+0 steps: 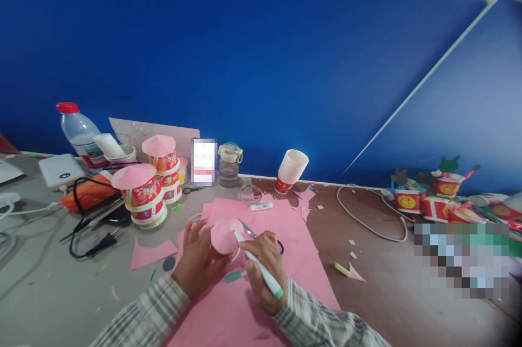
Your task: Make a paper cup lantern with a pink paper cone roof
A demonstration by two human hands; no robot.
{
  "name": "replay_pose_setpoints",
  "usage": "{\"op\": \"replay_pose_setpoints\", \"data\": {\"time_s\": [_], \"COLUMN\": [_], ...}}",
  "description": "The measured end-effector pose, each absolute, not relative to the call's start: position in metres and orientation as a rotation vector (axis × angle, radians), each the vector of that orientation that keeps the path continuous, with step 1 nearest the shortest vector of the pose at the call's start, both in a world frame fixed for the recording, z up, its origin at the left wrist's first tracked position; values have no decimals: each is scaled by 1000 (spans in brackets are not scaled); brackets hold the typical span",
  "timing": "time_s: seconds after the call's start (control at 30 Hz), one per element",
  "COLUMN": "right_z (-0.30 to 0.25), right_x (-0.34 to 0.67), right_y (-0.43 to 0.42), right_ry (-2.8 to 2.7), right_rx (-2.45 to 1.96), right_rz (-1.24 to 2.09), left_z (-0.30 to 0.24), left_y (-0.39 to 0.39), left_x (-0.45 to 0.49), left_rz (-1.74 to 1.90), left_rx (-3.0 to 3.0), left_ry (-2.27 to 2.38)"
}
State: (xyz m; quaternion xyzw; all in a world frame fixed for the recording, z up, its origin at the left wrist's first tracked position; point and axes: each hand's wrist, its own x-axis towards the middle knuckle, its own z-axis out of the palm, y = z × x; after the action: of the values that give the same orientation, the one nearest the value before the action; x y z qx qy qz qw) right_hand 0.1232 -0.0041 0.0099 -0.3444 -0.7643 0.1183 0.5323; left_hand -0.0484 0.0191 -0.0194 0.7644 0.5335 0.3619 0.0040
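My left hand point(198, 254) is wrapped round a red and white paper cup topped with a pink paper cone point(223, 235), steadying it over a stack of pink paper sheets point(293, 260). In my right hand point(263, 271) is a white marker point(267, 276) with a green end, its tip at the cone's right edge. Scissors point(249, 230) lie just behind the right hand, their handles partly hidden by it. Between my hands a teal marker cap point(234, 276) rests on the pink paper. Farther back on the sheets lies a white glue stick point(261, 206).
Paper-cup towers with pink cone tops point(136, 189) stand at left, near a black plug cable point(101, 243) and a bottle point(79, 129). Behind are a lidded water jar point(229, 165) and stacked paper cups point(291, 170). Decorated red cups point(408, 200) and a white cable point(367, 233) lie at right.
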Motion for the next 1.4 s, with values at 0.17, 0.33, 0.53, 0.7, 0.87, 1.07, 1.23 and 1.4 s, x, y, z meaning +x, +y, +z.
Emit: {"op": "replay_pose_setpoints", "data": {"time_s": [0.17, 0.33, 0.53, 0.7, 0.87, 1.07, 1.23, 1.4], "right_z": [10, 12, 15, 13, 11, 10, 10, 10], "right_x": [123, 123, 123, 121, 121, 121, 121, 120], "right_y": [-6, -7, -7, -7, -5, -6, -7, -7], "right_ry": [-1839, -1823, -1817, -1863, -1858, -1853, -1853, -1860], "right_rx": [-786, -767, -766, -757, -785, -796, -790, -773], "right_rz": [271, 240, 241, 227, 220, 221, 223, 223], "left_z": [-18, -20, -22, -21, -19, -19, -19, -21], "left_y": [19, 20, 20, 19, 19, 19, 19, 20], "left_x": [-48, -49, -49, -49, -48, -48, -48, -49], "left_rz": [1134, 1138, 1140, 1160, 1144, 1147, 1157, 1160], "left_rx": [2365, 2389, 2387, 2393, 2404, 2403, 2392, 2413], "left_ry": [1705, 1670, 1671, 1677, 1691, 1694, 1697, 1687]}}
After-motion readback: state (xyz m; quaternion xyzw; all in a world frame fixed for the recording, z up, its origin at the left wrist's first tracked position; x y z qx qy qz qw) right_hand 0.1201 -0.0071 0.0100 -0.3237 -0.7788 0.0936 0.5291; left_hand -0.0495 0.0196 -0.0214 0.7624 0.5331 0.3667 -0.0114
